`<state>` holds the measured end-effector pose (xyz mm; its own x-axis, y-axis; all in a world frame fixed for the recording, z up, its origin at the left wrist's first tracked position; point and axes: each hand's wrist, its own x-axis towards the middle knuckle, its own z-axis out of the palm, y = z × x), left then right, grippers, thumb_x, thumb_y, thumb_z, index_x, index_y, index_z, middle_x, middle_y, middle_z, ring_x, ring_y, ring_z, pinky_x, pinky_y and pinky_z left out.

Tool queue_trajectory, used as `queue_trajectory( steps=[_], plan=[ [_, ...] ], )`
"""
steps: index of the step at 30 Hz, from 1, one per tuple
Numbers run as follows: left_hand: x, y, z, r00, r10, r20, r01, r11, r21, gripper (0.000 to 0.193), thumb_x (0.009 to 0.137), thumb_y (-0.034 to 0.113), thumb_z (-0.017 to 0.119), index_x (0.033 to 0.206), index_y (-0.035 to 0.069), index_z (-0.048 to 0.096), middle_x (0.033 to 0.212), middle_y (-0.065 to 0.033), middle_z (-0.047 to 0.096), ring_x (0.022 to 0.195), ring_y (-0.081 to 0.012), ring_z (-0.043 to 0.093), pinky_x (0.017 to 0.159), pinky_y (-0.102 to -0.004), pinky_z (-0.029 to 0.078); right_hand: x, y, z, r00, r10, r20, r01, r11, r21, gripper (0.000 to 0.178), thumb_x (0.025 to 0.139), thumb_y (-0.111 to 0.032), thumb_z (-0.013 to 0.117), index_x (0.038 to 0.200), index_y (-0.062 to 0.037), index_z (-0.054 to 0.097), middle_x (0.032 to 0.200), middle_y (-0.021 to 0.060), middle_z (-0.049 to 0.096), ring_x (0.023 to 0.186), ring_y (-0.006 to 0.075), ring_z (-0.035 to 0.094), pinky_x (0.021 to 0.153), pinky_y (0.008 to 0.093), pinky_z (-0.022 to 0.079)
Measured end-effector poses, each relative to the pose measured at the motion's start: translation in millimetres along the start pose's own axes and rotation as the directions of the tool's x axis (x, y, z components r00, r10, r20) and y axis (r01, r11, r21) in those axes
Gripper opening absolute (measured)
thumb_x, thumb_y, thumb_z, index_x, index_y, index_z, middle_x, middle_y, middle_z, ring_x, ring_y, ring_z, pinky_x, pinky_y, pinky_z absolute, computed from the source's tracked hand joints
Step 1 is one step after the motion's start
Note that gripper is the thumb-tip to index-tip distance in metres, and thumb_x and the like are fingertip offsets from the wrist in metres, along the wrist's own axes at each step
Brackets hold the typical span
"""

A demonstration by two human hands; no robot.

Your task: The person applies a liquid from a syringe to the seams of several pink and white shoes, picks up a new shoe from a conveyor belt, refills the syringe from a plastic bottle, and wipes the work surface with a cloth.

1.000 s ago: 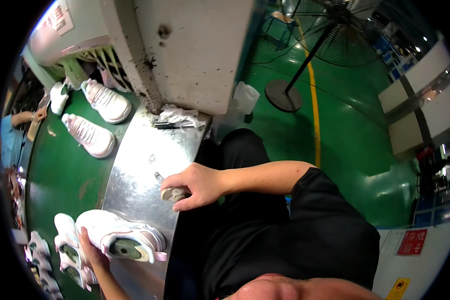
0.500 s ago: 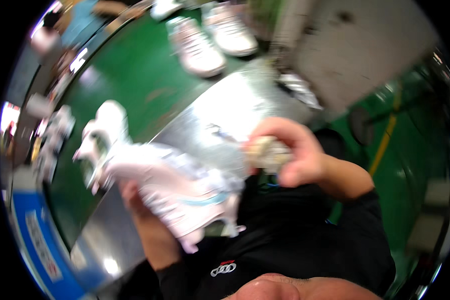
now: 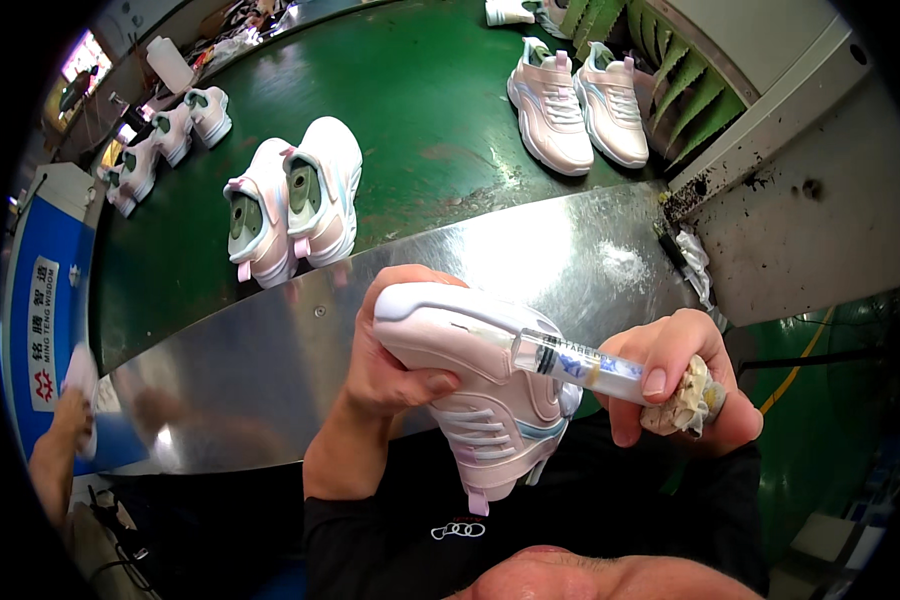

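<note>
My left hand (image 3: 395, 350) is wrapped round the toe of a pale pink sneaker (image 3: 470, 350) with white laces, a white sole and a light blue stripe. The shoe is tilted, its toe up and away from me and its pink heel tab hanging toward my chest. In my right hand (image 3: 685, 375) I grip a clear plastic syringe (image 3: 590, 370) with blue markings. A crumpled, yellowish-white lump (image 3: 688, 400) surrounds its end in my fingers. The syringe's other end overlaps the sneaker's side; whether they touch, I cannot tell.
Beyond a metal ledge (image 3: 370, 300), a green conveyor belt (image 3: 420, 130) carries a near pair of sneakers (image 3: 310, 190), a far pair (image 3: 580, 115) and several at left. Green strips (image 3: 690, 90) hang beside a grey panel (image 3: 820, 190). At far left, another person's hand (image 3: 65, 420) holds a pale shoe.
The view has shifted and sharpened. My left hand has brought the sneaker nearer my right hand. The syringe now overlaps the shoe, where earlier a gap lay between lump and sneaker.
</note>
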<state>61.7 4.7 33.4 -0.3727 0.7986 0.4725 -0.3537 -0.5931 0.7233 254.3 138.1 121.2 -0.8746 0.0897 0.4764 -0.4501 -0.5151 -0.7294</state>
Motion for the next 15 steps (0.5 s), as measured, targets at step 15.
queue_trajectory(
  steps=[15],
  plan=[
    [-2,6,13,1.0,-0.015,0.021,0.018,0.986,-0.164,0.065,0.058,0.001,0.08,0.114,0.003,0.047,0.108,-0.0142,0.057,0.1,-0.0248,0.06,0.087,-0.0398,0.051,9,-4,12,0.983,0.156,-0.091,-0.164,0.983,-0.078,0.066,0.075,-0.044,0.072,0.111,0.0071,0.051,0.091,0.0167,0.061,0.08,0.0187,0.06,0.072,0.0296,0.047]
  ],
)
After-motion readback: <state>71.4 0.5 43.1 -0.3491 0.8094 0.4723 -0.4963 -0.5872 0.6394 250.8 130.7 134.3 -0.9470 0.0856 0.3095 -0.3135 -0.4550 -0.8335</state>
